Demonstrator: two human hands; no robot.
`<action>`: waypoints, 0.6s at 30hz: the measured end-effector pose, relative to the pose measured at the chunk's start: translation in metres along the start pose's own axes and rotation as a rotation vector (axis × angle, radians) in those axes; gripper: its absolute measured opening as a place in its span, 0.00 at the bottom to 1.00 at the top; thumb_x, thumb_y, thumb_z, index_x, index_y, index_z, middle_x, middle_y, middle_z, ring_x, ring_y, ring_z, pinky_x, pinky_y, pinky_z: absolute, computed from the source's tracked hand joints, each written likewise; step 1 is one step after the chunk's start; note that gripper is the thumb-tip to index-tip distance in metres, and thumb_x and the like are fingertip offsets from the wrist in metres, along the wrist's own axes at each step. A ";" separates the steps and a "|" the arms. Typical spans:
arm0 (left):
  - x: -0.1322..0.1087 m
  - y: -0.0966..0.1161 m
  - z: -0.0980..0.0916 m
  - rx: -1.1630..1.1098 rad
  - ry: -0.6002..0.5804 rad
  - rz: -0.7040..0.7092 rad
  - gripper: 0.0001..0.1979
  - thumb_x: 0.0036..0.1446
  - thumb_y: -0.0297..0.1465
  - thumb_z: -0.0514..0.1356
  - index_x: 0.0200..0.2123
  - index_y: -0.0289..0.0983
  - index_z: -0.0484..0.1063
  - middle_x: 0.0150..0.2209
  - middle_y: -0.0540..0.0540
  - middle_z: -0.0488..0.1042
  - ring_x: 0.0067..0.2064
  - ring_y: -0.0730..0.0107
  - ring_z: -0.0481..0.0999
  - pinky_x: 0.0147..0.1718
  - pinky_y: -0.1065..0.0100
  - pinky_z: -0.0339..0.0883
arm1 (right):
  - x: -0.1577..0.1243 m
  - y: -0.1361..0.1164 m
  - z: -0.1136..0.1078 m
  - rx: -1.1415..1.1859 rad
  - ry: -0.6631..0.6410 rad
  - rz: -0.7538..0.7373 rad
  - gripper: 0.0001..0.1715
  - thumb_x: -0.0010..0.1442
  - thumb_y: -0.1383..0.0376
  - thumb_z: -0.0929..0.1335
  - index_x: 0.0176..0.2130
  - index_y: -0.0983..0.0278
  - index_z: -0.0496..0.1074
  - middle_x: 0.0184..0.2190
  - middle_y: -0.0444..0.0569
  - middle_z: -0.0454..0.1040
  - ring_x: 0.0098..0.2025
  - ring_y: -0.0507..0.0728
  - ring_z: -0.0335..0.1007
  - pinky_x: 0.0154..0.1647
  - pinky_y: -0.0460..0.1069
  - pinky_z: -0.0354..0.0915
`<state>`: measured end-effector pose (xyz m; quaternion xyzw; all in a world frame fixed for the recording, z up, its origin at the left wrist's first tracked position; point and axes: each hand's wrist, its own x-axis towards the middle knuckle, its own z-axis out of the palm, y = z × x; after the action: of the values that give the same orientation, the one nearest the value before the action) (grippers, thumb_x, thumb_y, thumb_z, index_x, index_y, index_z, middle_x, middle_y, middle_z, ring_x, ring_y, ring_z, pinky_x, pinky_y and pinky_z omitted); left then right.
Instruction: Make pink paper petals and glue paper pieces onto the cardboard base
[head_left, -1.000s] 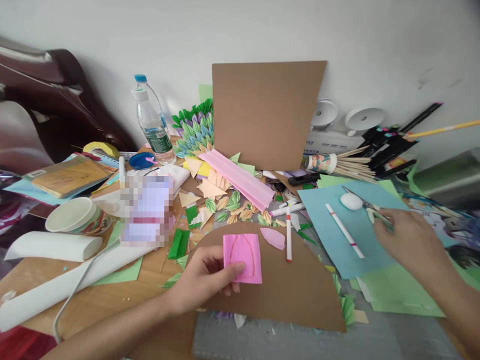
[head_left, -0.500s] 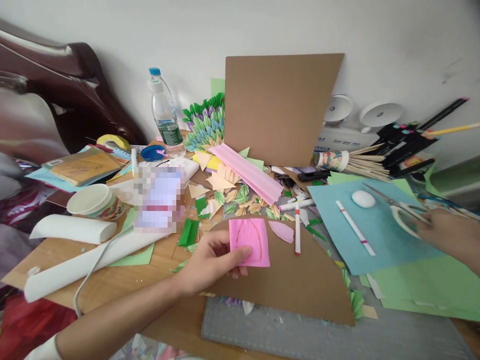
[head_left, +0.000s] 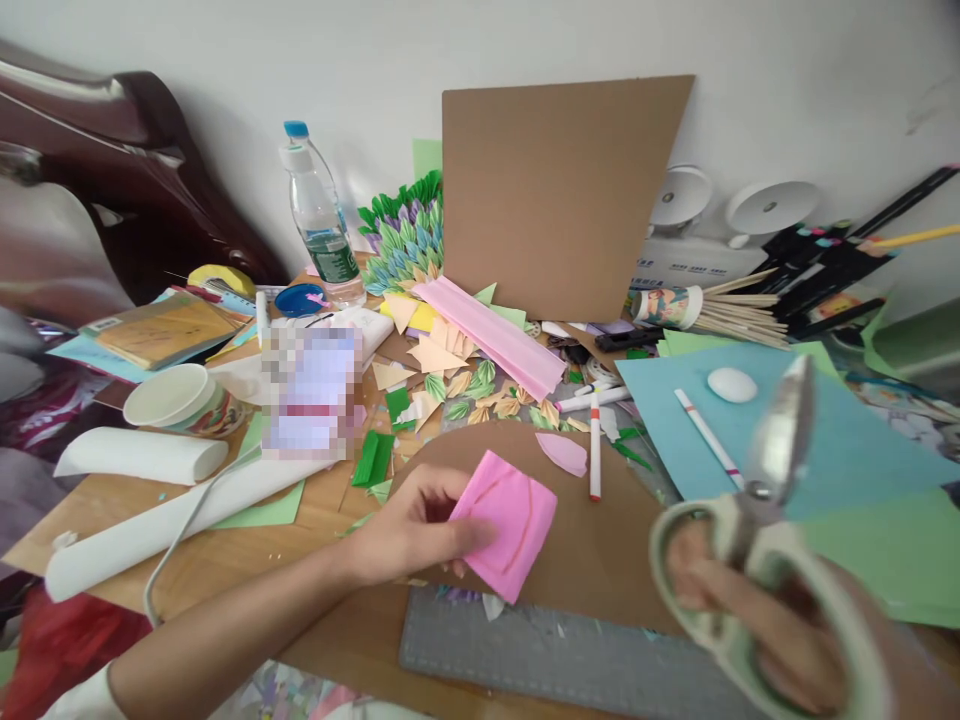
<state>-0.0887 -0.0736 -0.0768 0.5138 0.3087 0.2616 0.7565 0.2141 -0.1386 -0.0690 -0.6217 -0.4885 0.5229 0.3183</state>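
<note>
Between thumb and fingers, my left hand [head_left: 416, 525] pinches a folded piece of pink crepe paper [head_left: 517, 525] with a petal outline drawn on it. The paper is tilted, above a brown cardboard piece [head_left: 600, 560] with a curved edge. At the right, my right hand [head_left: 780, 610] holds scissors [head_left: 772, 470] with pale handles, fingers through the loops, blades pointing up and looking closed. The hand and scissors are blurred. A pale pink petal cutout [head_left: 562, 454] and a white marker with a red tip [head_left: 595, 450] lie on the cardboard.
Blue paper [head_left: 675, 420] at the right carries a white egg-shaped piece [head_left: 732, 384] and another marker [head_left: 705, 435]. Behind stand a cardboard sheet [head_left: 562, 200] and a water bottle [head_left: 322, 225]. Leftward are a paper bowl [head_left: 169, 395], white rolls [head_left: 142, 455] and a pixelated phone-like screen [head_left: 311, 395].
My right hand has lifted the scissors off the blue paper and brought them nearer, toward the middle. My left hand has turned the pink paper clockwise.
</note>
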 end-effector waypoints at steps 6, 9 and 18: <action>-0.002 0.009 -0.002 0.021 -0.232 -0.065 0.15 0.50 0.34 0.65 0.19 0.32 0.66 0.18 0.54 0.56 0.21 0.81 0.52 0.19 0.76 0.46 | 0.029 -0.033 0.075 0.316 -0.347 -0.030 0.16 0.52 0.57 0.75 0.37 0.60 0.70 0.27 0.41 0.72 0.24 0.50 0.68 0.25 0.44 0.65; -0.002 0.010 -0.005 0.036 -0.254 -0.064 0.15 0.50 0.32 0.64 0.18 0.33 0.64 0.17 0.55 0.55 0.20 0.81 0.51 0.18 0.75 0.44 | 0.033 -0.037 0.084 0.362 -0.412 0.051 0.15 0.50 0.61 0.77 0.31 0.62 0.69 0.21 0.38 0.68 0.21 0.48 0.65 0.21 0.42 0.60; 0.002 0.001 0.009 0.240 0.012 0.331 0.12 0.57 0.37 0.63 0.37 0.33 0.77 0.36 0.43 0.76 0.35 0.67 0.73 0.37 0.69 0.68 | 0.020 -0.041 0.109 0.665 0.113 -0.011 0.19 0.47 0.60 0.78 0.30 0.61 0.67 0.22 0.37 0.67 0.23 0.47 0.66 0.23 0.42 0.64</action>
<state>-0.0808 -0.0775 -0.0738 0.6425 0.2535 0.3468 0.6345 0.0979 -0.1194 -0.0660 -0.5092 -0.2764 0.6166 0.5330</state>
